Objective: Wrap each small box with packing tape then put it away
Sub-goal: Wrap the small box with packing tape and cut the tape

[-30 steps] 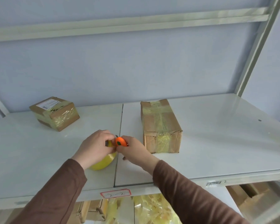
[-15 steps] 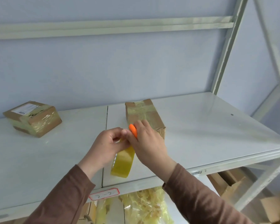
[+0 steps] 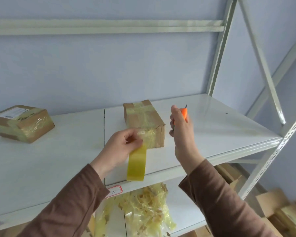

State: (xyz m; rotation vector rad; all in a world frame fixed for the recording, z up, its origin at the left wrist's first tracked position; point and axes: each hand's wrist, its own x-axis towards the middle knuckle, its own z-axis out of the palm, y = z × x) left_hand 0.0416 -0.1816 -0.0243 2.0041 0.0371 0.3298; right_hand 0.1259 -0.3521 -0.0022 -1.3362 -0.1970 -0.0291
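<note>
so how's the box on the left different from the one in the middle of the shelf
The left box is squat, carries a white printed label on top and sits skewed to the shelf edge, well clear of both hands. The middle box is longer and narrower, shows no label on the faces in view, and lies end-on just behind the left hand. Both are brown cardboard already banded with yellowish tape.

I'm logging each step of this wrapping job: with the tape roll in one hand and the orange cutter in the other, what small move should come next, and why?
Probably set the orange cutter down on the shelf. The right hand holds it raised, clear of the tape roll that the left hand grips, and the nearer box already carries tape.
</note>
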